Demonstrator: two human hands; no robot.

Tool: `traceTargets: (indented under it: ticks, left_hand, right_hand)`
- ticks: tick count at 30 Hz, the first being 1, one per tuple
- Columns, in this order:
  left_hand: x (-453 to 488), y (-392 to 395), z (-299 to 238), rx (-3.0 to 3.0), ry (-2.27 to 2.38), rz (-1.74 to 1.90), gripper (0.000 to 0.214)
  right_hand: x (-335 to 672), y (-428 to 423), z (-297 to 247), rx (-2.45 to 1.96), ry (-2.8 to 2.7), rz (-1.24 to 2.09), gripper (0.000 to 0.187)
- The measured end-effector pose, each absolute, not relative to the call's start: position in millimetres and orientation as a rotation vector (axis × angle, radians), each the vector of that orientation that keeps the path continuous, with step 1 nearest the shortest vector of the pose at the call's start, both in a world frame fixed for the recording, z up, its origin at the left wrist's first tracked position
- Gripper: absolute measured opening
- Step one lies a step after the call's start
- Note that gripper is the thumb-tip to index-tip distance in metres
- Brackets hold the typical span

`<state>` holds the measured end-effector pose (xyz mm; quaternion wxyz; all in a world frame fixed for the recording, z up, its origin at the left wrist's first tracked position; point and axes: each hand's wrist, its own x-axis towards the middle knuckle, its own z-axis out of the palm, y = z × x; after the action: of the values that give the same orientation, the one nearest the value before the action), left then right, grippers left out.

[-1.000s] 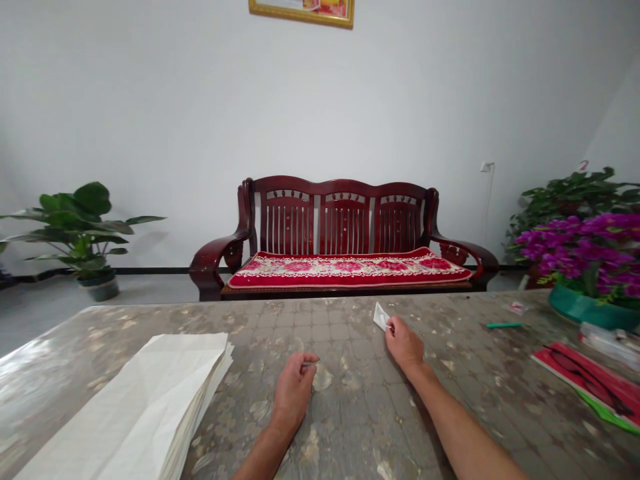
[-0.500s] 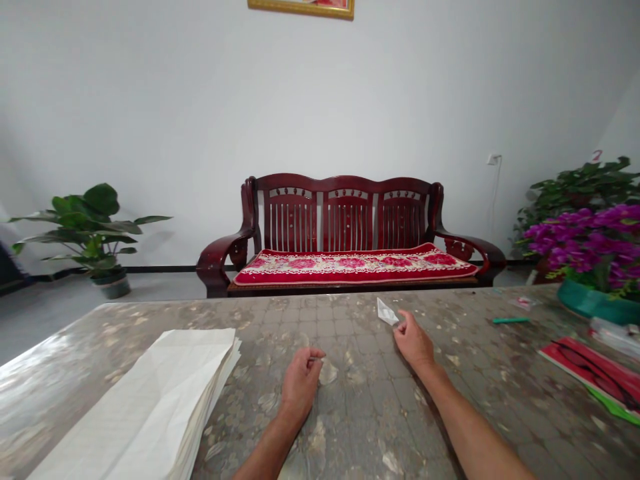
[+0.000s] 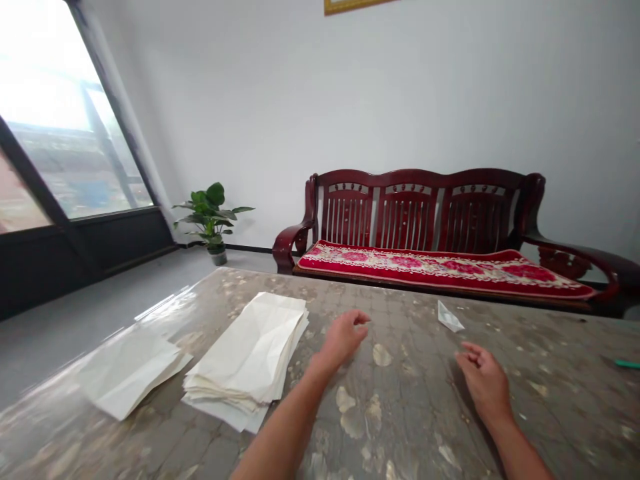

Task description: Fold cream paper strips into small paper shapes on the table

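A small folded white paper boat (image 3: 451, 317) stands toward the far side of the table, touched by neither hand. Just in front of it is my right hand (image 3: 484, 381), fingers loosely bent and a little apart, holding nothing I can see. My left hand (image 3: 344, 340) hovers over or rests on the table right of a stack of white paper sheets (image 3: 253, 347); its fingers are half curled with a gap at the thumb, and nothing shows in them. Some loose white paper (image 3: 133, 373) lies left of the stack, partly lost in glare.
The table (image 3: 400, 413) has a patterned, shiny cover. A green pen-like stick (image 3: 627, 364) lies at the right edge. Behind the table stand a dark red wooden bench (image 3: 405, 220) with a red floral cushion (image 3: 440, 267) and a potted plant (image 3: 213, 217). A window (image 3: 85, 133) is at left.
My right hand has let go of the paper boat and drawn back toward me. My left hand has moved toward the paper stack. The view has turned left, bringing in the window and loose paper.
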<state>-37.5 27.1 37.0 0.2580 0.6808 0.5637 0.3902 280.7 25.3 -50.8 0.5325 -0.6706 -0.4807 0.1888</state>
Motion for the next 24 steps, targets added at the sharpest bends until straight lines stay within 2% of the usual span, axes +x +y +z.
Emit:
traceTargets:
  ticks: [2, 5, 11, 16, 24]
  left_hand:
    - [-65.8, 22.6, 59.4, 1.9, 1.759, 0.956, 0.027]
    - [-105.3, 9.8, 76.9, 1.99, 2.189, 0.681, 0.043]
    - [-154.3, -6.9, 47.5, 1.836, 2.479, 0.152, 0.062]
    - [-176.7, -3.3, 19.4, 1.762, 2.477, 0.036, 0.069]
    - [-192.6, -0.3, 16.4, 1.802, 2.418, 0.066, 0.059]
  right_hand:
    - [280.4, 25.0, -48.6, -1.595, -1.159, 0.452, 0.052]
    - [279.2, 26.0, -47.3, -1.592, -1.184, 0.438, 0.046]
    - [273.5, 25.4, -45.0, -1.526, -1.167, 0.452, 0.041]
    - [269.0, 22.4, -39.4, -1.518, -1.167, 0.464, 0.038]
    - [267.2, 21.1, -36.3, -1.497, -1.163, 0.479, 0.037]
